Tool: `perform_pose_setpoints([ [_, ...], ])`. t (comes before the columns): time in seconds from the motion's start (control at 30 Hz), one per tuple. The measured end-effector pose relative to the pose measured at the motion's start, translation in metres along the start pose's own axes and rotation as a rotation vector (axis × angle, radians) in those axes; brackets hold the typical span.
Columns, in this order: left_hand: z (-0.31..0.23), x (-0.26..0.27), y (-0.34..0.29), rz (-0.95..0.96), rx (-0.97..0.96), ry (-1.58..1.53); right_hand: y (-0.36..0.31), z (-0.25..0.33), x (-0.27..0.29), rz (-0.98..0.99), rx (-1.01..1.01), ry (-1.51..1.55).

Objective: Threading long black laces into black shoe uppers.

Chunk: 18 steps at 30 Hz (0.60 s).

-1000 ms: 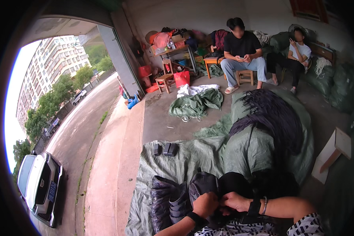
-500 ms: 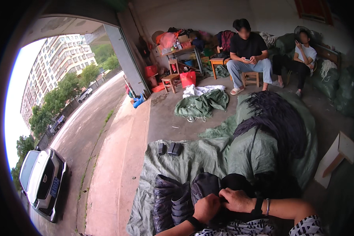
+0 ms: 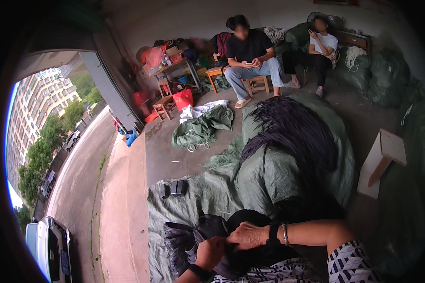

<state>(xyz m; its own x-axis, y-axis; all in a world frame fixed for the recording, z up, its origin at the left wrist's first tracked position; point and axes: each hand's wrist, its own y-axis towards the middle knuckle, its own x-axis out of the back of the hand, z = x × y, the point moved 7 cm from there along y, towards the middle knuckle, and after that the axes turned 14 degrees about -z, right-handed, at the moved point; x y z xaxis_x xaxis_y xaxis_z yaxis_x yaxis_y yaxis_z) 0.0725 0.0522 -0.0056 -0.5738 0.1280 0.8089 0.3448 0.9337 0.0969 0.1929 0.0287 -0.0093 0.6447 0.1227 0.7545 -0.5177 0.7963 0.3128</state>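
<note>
Both my hands work close together at the bottom centre. My left hand (image 3: 210,252) is closed on a dark cloth piece (image 3: 212,227) in front of me. My right hand (image 3: 245,235), with a dark wristband and a thin bracelet, pinches the same dark piece from the right, touching my left hand. A stack of similar dark folded pieces (image 3: 177,240) lies just left of my hands on a green tarp (image 3: 212,193). A big heap of dark strips (image 3: 293,132) rests on the green tarp beyond my hands.
Two people sit at the back, one on a low stool (image 3: 255,82) looking at a phone. A crumpled green and white cloth (image 3: 200,125) lies on the concrete floor. A wooden stool (image 3: 385,158) stands on the right. Left, an open doorway shows a road and a parked car (image 3: 47,247).
The view has shifted slightly downward and left. My hands stay together on the dark piece, with small finger movements.
</note>
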Motion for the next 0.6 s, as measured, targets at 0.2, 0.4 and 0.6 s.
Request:
perform_pose_setpoints([
  [0.2, -0.019, -0.010, 0.011, 0.253, -0.176, 0.328, -0.007, -0.001, 0.001, -0.260, 0.179, -0.135],
  [0.4, -0.022, -0.015, 0.017, 0.493, -0.132, 0.367, 0.001, -0.001, -0.002, -0.191, 0.189, -0.132],
  [0.6, -0.022, -0.010, 0.029, 0.479, 0.162, 0.089, 0.007, -0.004, 0.002, -0.001, 0.157, -0.142],
])
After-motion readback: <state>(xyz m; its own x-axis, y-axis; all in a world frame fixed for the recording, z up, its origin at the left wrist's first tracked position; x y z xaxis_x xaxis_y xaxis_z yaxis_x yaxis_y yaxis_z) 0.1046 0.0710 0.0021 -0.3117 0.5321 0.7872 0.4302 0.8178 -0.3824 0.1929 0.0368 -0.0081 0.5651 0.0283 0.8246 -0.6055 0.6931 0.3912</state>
